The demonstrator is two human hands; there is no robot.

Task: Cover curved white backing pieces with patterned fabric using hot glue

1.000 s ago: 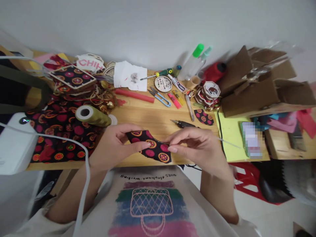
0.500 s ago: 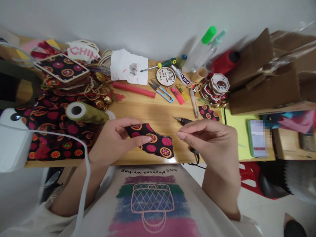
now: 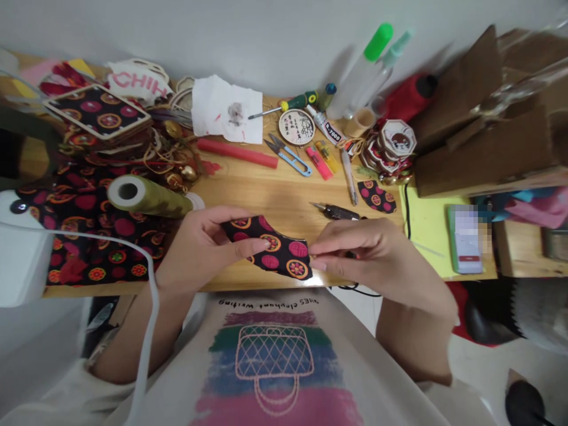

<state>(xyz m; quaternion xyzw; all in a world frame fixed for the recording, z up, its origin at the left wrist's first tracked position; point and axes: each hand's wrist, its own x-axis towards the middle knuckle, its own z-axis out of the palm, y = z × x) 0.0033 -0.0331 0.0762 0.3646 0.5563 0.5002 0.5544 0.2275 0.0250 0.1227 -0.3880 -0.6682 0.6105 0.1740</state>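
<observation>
My left hand (image 3: 202, 245) is closed on a curved patterned fabric piece (image 3: 270, 260), thumb on its front and fingers behind. The piece is black with pink and orange round flowers and has a concave upper edge. At its right edge is my right hand (image 3: 350, 251), thumb and forefinger pinched together and touching the edge. Whatever lies between those fingertips is hidden. Just behind the right hand lies a black pen-shaped tool with a metal tip (image 3: 339, 212). A similar patterned scrap (image 3: 377, 196) rests farther right on the table.
On the left stand a spool of olive thread (image 3: 155, 197), patterned cloth (image 3: 95, 225) and a white device with a cable (image 3: 26, 254). Farther back lie blue thread snips (image 3: 290, 157), a red stick (image 3: 237, 152), a screwdriver (image 3: 284, 106) and a glue tube (image 3: 326, 126). A cardboard box (image 3: 483, 148) and phone (image 3: 465, 239) are right.
My right hand has moved left and slightly down, its pinched fingertips now meeting the fabric piece's right edge. The left hand keeps its hold. The view has shifted slightly.
</observation>
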